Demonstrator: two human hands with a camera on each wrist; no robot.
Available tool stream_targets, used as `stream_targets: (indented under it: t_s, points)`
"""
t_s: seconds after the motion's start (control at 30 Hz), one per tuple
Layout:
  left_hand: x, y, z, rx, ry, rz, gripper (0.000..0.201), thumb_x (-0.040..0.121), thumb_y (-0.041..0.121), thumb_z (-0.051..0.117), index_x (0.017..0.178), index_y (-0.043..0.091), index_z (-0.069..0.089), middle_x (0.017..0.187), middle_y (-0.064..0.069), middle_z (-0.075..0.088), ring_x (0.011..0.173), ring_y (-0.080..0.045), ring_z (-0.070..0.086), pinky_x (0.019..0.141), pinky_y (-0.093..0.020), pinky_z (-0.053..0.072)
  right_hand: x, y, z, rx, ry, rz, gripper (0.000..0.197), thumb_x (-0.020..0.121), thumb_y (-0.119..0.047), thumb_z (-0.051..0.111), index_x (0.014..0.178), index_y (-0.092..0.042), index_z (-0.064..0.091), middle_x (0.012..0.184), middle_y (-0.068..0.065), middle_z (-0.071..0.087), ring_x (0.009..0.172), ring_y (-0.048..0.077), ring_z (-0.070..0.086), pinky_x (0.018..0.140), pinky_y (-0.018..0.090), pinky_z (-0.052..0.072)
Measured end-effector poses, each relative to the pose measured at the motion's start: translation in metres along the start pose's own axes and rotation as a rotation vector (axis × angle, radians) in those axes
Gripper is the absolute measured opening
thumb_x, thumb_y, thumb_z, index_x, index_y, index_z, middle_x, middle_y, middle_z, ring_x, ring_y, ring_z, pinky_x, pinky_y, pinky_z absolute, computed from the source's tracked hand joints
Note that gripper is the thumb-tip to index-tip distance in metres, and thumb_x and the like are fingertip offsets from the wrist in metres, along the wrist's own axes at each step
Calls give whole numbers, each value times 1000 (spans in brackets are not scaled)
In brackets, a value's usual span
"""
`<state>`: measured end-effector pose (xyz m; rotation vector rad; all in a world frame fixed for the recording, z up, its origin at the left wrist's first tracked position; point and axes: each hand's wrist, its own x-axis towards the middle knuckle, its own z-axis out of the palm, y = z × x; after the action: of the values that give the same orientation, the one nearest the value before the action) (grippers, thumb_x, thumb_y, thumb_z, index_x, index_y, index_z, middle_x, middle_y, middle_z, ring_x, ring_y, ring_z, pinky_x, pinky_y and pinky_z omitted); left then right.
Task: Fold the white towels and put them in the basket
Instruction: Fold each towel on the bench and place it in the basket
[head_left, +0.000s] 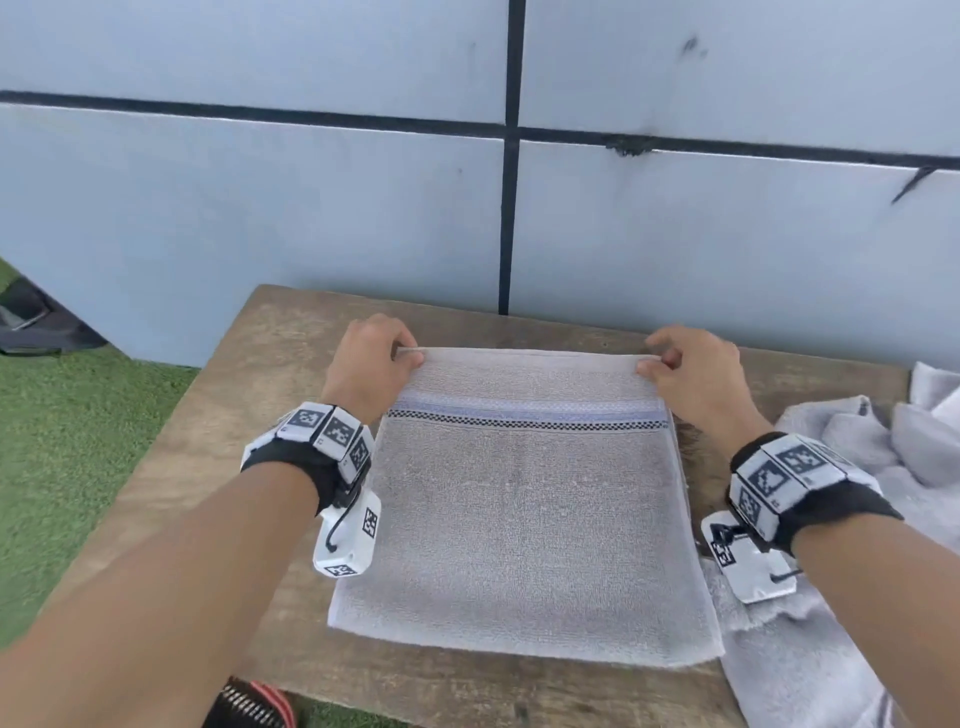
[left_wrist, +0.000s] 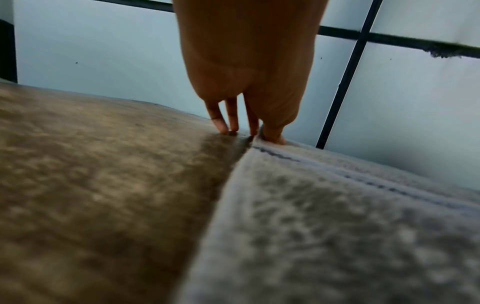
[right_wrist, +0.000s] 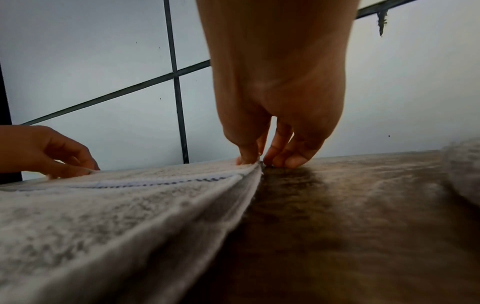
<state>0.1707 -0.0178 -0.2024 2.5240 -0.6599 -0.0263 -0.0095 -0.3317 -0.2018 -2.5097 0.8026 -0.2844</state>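
A white towel (head_left: 524, 509) with a blue and checkered stripe lies folded flat on the wooden table (head_left: 218, 426). My left hand (head_left: 402, 358) pinches its far left corner between thumb and fingers. My right hand (head_left: 655, 361) pinches the far right corner. In the left wrist view the left hand (left_wrist: 255, 135) holds the towel (left_wrist: 324, 226) at its corner, fingertips down on the wood. In the right wrist view the right hand (right_wrist: 255, 161) pinches the layered corner of the towel (right_wrist: 116, 216), and the left hand (right_wrist: 64, 164) shows at the far corner. No basket is in view.
More white towels (head_left: 872, 467) lie crumpled at the table's right side, reaching under my right wrist. A tiled wall (head_left: 311, 208) stands right behind the table. Green turf (head_left: 67, 467) lies to the left, and a red and black object (head_left: 254, 706) sits below the front edge.
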Motion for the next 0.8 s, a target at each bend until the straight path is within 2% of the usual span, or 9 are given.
stream_targets:
  t_s: [0.07, 0.13, 0.3, 0.4, 0.47, 0.57, 0.63, 0.7, 0.8]
  points:
    - [0, -1, 0, -20, -10, 44, 12, 85, 19, 75, 78, 14, 67, 78, 4, 58, 80, -19, 52, 71, -28, 33, 1, 1, 2, -26, -10, -19, 4, 86, -24, 73, 85, -25, 70, 80, -2, 64, 86, 25, 62, 78, 28, 40]
    - [-1, 2, -4, -52, -17, 44, 12, 84, 17, 76, 78, 11, 68, 79, 1, 63, 78, -19, 56, 72, -31, 43, 0, 0, 1, -23, -15, -20, 11, 87, -24, 72, 79, -27, 65, 83, -1, 66, 86, 24, 62, 77, 28, 41]
    - [-5, 8, -24, -134, -9, -4, 11, 83, 10, 74, 75, 7, 66, 78, -5, 71, 77, -23, 67, 74, -37, 57, -12, -13, -14, 210, 29, -51, 8, 89, -16, 68, 85, -21, 64, 74, -8, 64, 74, 13, 60, 69, 24, 40]
    - [-11, 13, -47, -157, -42, 9, 12, 83, 7, 73, 74, 7, 65, 84, -6, 73, 78, -21, 71, 74, -37, 59, -21, -17, -31, 308, 6, -74, 12, 88, -14, 72, 83, -23, 66, 74, 0, 66, 67, 15, 56, 70, 26, 44]
    - [-20, 19, -66, -201, -106, 27, 13, 82, 5, 74, 72, 8, 66, 85, -5, 75, 78, -16, 71, 72, -33, 58, -29, -20, -46, 346, -23, -88, 13, 87, -12, 73, 82, -23, 68, 81, 7, 70, 70, 16, 59, 72, 25, 46]
    - [-42, 31, -98, -239, -187, 39, 9, 81, 5, 78, 75, 4, 72, 80, -6, 76, 71, -12, 68, 69, -24, 54, -47, -26, -71, 358, -42, -108, 9, 88, -9, 73, 84, -17, 71, 89, 10, 74, 81, 21, 66, 72, 16, 46]
    - [-58, 37, -118, -245, -197, 33, 6, 79, 7, 82, 78, 4, 77, 81, -6, 77, 77, -19, 73, 77, -31, 58, -62, -30, -86, 357, -26, -108, 3, 88, -8, 72, 89, -11, 73, 91, 11, 75, 86, 25, 68, 70, 10, 45]
    - [-72, 40, -134, -264, -222, 24, 6, 76, 11, 85, 78, 10, 79, 79, -3, 78, 84, -24, 75, 86, -39, 59, -77, -33, -98, 352, -5, -116, 3, 89, -9, 71, 91, -9, 73, 90, 12, 75, 88, 29, 69, 73, 16, 47]
    - [-93, 43, -154, -247, -222, 19, 10, 72, 20, 89, 78, 17, 81, 76, 3, 78, 84, -20, 75, 90, -38, 57, -98, -39, -113, 350, 24, -140, 7, 89, -9, 71, 85, -15, 71, 87, 7, 75, 84, 25, 68, 80, 26, 49]
